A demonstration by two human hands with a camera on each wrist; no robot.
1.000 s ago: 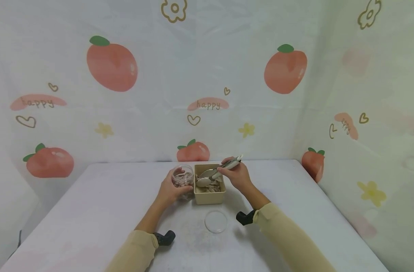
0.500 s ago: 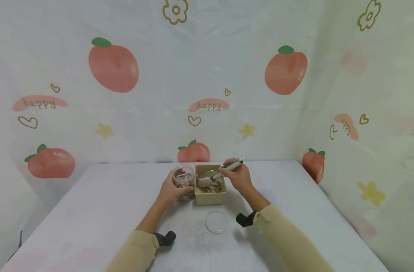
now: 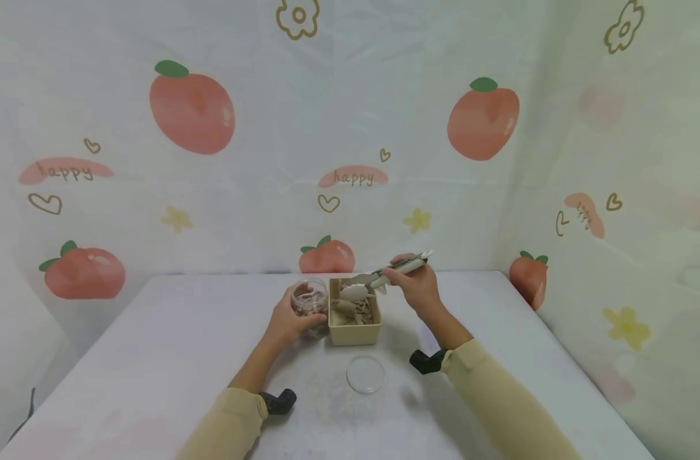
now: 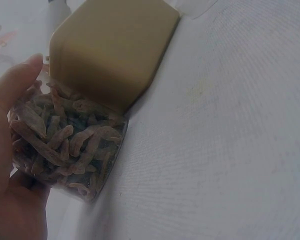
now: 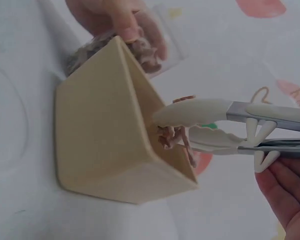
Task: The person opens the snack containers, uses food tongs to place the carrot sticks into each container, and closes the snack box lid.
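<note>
My left hand (image 3: 285, 321) grips a clear jar (image 4: 70, 142) filled with brown dried strips, standing beside the left wall of a beige box (image 3: 354, 335). The right hand (image 3: 420, 291) holds white-and-grey tongs (image 5: 205, 112) over the box's opening. Between the tong heads, in the right wrist view, a few brown strips (image 5: 176, 137) are caught at the level of the rim. More brown strips (image 3: 363, 310) lie inside the box.
A clear round lid (image 3: 365, 374) lies on the white table (image 3: 212, 358) in front of the box. Behind the table hangs a white backdrop (image 3: 258, 211) with peach prints. Each wrist wears a black device (image 3: 279, 402).
My right hand has risen and moved right, lifting the tongs from the strips inside the box to its opening. The left hand and jar have stayed in place.
</note>
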